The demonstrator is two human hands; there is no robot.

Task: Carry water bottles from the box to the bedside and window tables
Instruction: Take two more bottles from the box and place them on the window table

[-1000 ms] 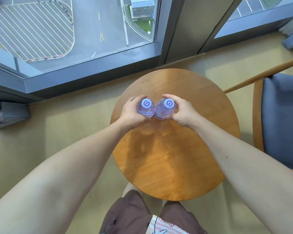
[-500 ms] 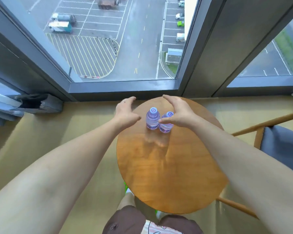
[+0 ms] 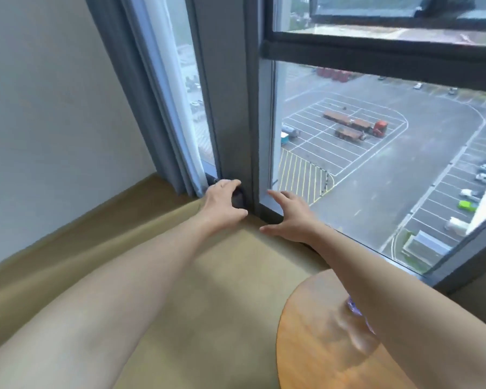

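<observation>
A: So, any containers w/ stuff in them? We only get a sliver of clear purple-tinted plastic water bottle [image 3: 353, 306] on the round orange-brown wooden table [image 3: 320, 341], bottom right, mostly hidden behind our right forearm. Can't tell if it's full.

B: Agreed. Half a sec ago we saw two bottles side by side on that table, w/ both our hands right around them. Now the view has swung left and up, and the hands are off the bottles.

A: Grip state? Our left hand [image 3: 225, 204] is out in front of the dark grey window frame [image 3: 230, 108], fingers loosely curved, holding nothing. Our right hand [image 3: 289, 217] is spread wide, fingers straight, also holding nothing, low before the glass.

B: Counts: two hands, one table, one bottle sliver visible; whether the second is behind the arm we can't tell. Plus one grey curtain [image 3: 141, 94] beside the frame, beige floor [image 3: 208, 290] under our arms.
</observation>
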